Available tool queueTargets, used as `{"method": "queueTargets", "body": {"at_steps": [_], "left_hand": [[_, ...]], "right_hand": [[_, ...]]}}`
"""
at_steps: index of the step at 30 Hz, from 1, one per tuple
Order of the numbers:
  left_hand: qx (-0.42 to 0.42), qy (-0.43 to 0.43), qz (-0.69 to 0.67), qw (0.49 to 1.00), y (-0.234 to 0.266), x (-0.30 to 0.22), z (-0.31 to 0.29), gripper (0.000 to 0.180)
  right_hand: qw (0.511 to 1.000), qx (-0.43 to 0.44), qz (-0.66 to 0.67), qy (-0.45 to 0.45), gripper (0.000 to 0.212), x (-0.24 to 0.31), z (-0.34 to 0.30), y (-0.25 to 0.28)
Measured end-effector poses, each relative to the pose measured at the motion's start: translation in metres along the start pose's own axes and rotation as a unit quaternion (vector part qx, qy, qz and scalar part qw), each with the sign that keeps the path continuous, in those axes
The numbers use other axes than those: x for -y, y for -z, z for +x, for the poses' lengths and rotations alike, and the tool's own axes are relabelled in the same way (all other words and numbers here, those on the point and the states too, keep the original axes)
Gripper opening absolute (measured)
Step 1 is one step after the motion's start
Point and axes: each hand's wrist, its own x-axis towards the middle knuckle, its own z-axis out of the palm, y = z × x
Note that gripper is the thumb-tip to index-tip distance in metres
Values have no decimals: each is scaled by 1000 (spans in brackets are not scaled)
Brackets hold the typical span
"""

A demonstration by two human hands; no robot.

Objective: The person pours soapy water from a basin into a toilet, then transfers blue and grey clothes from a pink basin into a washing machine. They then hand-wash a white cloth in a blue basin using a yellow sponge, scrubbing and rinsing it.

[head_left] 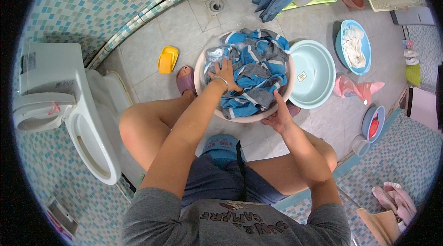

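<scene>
A pale pink basin (199, 80) full of wet blue, grey and white striped cloth (260, 63) sits on the floor between my feet. My left hand (224, 74), with a bangle at its wrist, lies on the cloth at the basin's left side, fingers spread. Around the near right rim, my right hand (278, 116) has its thumb over the edge and its fingers on the outside below. Water or suds glisten at the cloth's upper left. The cloth hides the basin's bottom.
A light blue basin (318, 96) touches the pink one on the right. Beyond it are a blue tub (342, 52) with white cloth (353, 45) and a pink plastic bag (347, 87). A yellow soap dish (173, 53) lies left, near a floor drain (215, 6). The toilet (92, 149) stands far left.
</scene>
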Motion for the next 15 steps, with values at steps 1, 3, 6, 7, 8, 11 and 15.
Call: {"method": "queueTargets", "body": {"at_steps": [1,3,6,7,8,11,15], "left_hand": [[1,-1,-2,1000,0,1,2,124],[3,-3,0,1000,4,0,3,124],[9,-1,0,1000,7,1,6,124],[12,1,0,1000,7,2,7,124],[10,1,-2,1000,7,2,8,124],[8,-1,-6,1000,8,4,12,124],[16,-5,-9,1000,10,5,20,124]], "right_hand": [[1000,-1,-2,3,97,1,-1,-1],[1000,11,2,3,91,1,7,4],[1000,5,4,0,82,3,10,4],[1000,-1,4,-2,79,3,9,3],[1000,11,7,0,78,4,10,2],[999,35,20,5,75,6,9,1],[999,26,22,6,72,12,3,-5]]}}
